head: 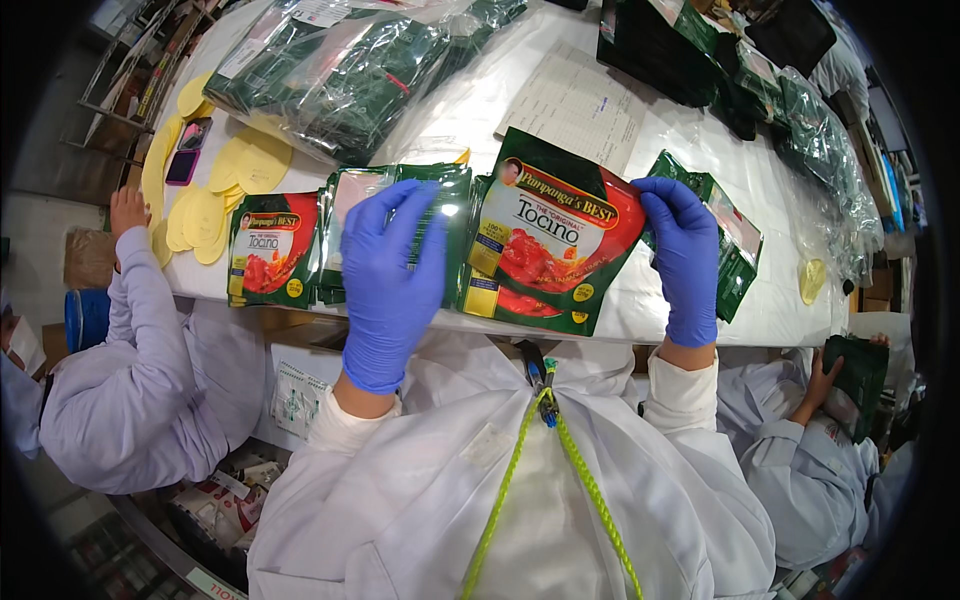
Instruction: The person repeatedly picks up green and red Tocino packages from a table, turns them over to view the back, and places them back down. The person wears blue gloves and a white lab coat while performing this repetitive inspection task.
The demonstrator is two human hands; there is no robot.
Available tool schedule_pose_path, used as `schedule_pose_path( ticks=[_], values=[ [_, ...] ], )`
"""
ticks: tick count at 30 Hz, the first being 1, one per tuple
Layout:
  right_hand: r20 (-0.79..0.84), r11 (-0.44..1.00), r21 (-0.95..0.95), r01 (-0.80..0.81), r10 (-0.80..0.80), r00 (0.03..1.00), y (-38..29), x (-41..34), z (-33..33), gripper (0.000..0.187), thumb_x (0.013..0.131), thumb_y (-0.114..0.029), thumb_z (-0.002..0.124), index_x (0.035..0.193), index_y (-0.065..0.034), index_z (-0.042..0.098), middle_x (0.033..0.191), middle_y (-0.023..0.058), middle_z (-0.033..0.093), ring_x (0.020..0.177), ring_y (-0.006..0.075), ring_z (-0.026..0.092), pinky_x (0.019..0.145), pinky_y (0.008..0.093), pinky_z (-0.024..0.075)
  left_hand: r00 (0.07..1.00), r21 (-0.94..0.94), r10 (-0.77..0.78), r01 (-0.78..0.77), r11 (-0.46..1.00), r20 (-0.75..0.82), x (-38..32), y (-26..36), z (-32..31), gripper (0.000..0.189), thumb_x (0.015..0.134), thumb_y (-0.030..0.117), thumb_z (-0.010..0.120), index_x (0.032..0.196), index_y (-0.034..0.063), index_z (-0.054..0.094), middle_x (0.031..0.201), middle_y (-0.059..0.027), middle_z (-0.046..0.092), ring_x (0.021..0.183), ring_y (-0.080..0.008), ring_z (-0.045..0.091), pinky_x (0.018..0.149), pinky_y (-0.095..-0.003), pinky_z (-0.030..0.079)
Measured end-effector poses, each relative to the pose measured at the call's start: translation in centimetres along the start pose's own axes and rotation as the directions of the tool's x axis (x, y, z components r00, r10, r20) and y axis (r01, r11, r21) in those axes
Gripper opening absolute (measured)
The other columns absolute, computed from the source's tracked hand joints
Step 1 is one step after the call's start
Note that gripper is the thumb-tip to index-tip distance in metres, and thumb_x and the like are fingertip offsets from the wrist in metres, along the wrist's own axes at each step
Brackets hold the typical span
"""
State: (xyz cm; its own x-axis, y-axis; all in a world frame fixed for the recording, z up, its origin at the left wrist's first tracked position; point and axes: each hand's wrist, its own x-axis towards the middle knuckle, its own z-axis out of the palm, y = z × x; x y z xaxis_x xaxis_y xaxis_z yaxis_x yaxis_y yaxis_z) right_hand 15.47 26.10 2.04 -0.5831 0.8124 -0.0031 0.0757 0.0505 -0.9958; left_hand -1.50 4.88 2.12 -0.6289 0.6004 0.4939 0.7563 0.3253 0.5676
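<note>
My right hand (679,247), in a blue glove, pinches the upper right corner of a green and red printed tocino pouch (555,232), which lies tilted over similar pouches at the table's near edge. My left hand (396,285), gloved as well, is over a row of green pouches (362,187) just left of that pouch; its fingers are bent and apart, and whether they touch the row cannot be told. Another printed pouch (271,247) is at the row's left end. Right of my right hand lies a small stack of green pouches (735,240), partly hidden by the glove.
Clear plastic bags of green pouches (337,82) are at the back left, with dark pouches (660,52) at the back right. A written sheet (574,105) lies between. Yellow oval pieces (259,161) and two phones (182,167) are left. Co-workers (150,375) sit at both sides.
</note>
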Motion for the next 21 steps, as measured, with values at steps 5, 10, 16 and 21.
schedule_pose_path(
  ticks=[5,10,16,21],
  values=[
    [0.108,0.999,0.046,-0.021,0.016,0.994,-1.7,-0.9,0.3,0.017,0.09,-0.004,0.059,0.105,0.0011,0.065,0.09,0.0039,0.066,0.074,0.0083,0.058,0.067,0.0222,0.0483,0.963,-0.219,0.225,-0.19,0.957,0.146,-0.5,4.1,1.6,0.041,0.078,0.013,0.072,0.117,0.0042,0.06,0.115,-0.013,0.057,0.107,-0.0301,0.054,0.089,-0.04,0.045],
    [0.311,0.943,0.321,-0.082,-0.023,0.95,-3.8,-2.8,2.1,0.024,0.087,-0.002,0.061,0.111,0.0021,0.062,0.103,0.0067,0.066,0.082,0.0101,0.061,0.072,0.0238,0.0497,0.986,-0.308,0.154,-0.129,0.943,0.06,-0.9,6.3,2.8,0.051,0.077,0.012,0.071,0.124,0.0021,0.053,0.113,-0.0151,0.057,0.101,-0.0315,0.056,0.087,-0.0402,0.046],
    [0.344,0.975,0.219,-0.022,-0.056,0.937,-4.0,-2.6,2.5,0.027,0.086,-0.002,0.062,0.113,0.001,0.062,0.109,0.0079,0.066,0.094,0.0138,0.063,0.08,0.0246,0.0492,0.996,-0.331,-0.036,0.008,0.944,-0.078,-1.2,2.6,2.2,0.039,0.083,-0.005,0.056,0.122,-0.0002,0.053,0.098,-0.0121,0.062,0.078,-0.0211,0.063,0.07,-0.031,0.051],
    [0.167,0.893,-0.424,0.147,-0.082,0.983,-0.9,-1.2,1.4,0.03,0.082,-0.011,0.068,0.111,-0.0037,0.064,0.102,0.0083,0.066,0.087,0.0175,0.062,0.08,0.027,0.0478,0.909,-0.695,-0.417,0.31,0.649,0.016,0.8,-2.1,-0.7,0.035,0.087,-0.004,0.049,0.122,-0.0035,0.052,0.106,-0.0056,0.061,0.093,-0.0084,0.057,0.082,-0.0225,0.046]
  ],
)
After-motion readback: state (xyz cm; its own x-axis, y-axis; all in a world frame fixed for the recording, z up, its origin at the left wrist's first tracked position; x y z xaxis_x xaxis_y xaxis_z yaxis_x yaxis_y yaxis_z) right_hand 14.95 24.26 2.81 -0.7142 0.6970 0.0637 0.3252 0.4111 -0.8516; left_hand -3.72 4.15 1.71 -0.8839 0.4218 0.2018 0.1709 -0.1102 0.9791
